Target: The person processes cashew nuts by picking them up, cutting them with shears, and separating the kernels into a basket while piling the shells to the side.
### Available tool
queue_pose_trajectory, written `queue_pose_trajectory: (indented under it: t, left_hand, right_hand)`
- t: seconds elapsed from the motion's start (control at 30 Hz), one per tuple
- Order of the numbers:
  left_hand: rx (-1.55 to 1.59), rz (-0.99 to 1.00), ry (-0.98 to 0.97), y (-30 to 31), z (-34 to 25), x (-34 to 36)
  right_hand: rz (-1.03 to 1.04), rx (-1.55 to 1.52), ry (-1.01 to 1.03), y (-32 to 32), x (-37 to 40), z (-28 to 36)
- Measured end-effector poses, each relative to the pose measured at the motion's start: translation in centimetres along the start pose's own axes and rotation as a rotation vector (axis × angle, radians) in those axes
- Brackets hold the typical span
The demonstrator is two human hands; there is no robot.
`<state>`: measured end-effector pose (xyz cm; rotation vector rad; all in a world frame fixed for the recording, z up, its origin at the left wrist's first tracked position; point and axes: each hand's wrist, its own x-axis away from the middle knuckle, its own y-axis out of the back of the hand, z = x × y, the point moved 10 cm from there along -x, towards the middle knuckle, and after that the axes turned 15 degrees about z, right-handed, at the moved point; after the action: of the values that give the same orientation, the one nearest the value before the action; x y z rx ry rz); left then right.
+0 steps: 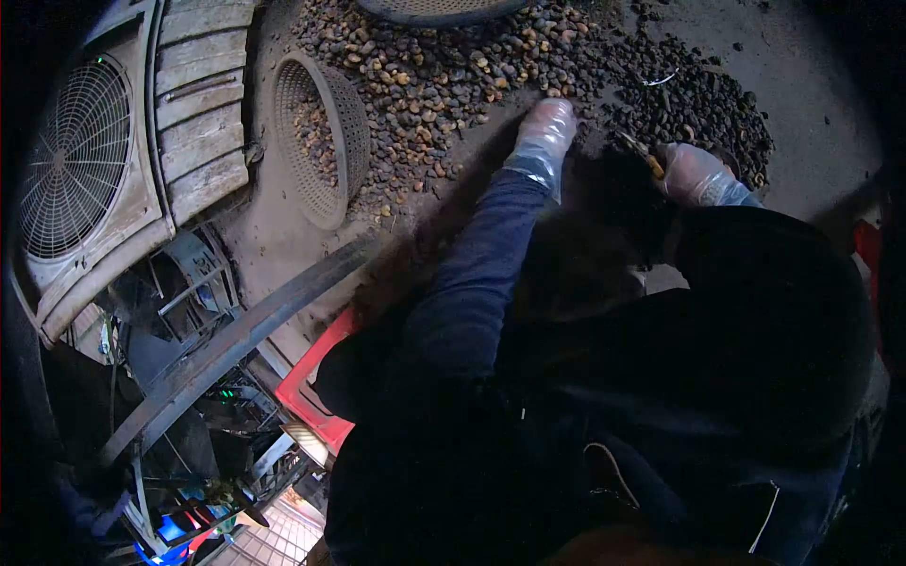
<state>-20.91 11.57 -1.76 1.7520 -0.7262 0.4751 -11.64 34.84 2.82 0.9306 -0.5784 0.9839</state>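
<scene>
My left hand point(549, 127), in a clear plastic glove, reaches to the near edge of the heap of brown nut-like pieces point(425, 104). Its fingertips are hard to make out against the pile. To its right, my right hand point(694, 174), also gloved, is closed round a tool with an orange-brown handle point(655, 166). The tool's tip points left and up, toward my left hand. Beyond my right hand spreads a darker heap of pieces point(722, 111).
A tilted plastic basket point(351, 141) holding some pieces stands left of the heap; another basket point(444, 13) is at the top edge. At left are a round fan grille point(71, 156), a curved metal bar point(236, 344) and a red plastic stool point(316, 377).
</scene>
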Motion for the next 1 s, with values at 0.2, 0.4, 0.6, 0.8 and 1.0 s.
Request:
queue_pose_trajectory:
  t: [0.2,0.4,0.6,0.8,1.0]
  left_hand:
    - [0.969,0.151,-0.051,-1.1,-1.6,4.3]
    - [2.097,-0.012,-0.062,-0.8,-4.7,10.0]
    - [2.272,0.201,-0.092,-3.4,-5.8,9.9]
    - [2.363,0.140,-0.016,-5.1,-5.9,9.7]
    - [2.438,0.285,-0.055,-7.1,-6.7,8.7]
  right_hand:
    - [-0.026,-0.079,-0.013,2.0,2.4,2.2]
    - [-0.124,0.012,0.116,2.3,1.8,3.9]
    - [-0.122,0.087,0.174,2.5,1.9,5.0]
    - [-0.227,0.309,0.091,3.4,2.8,6.4]
    - [0.056,0.091,0.017,0.7,-0.5,2.5]
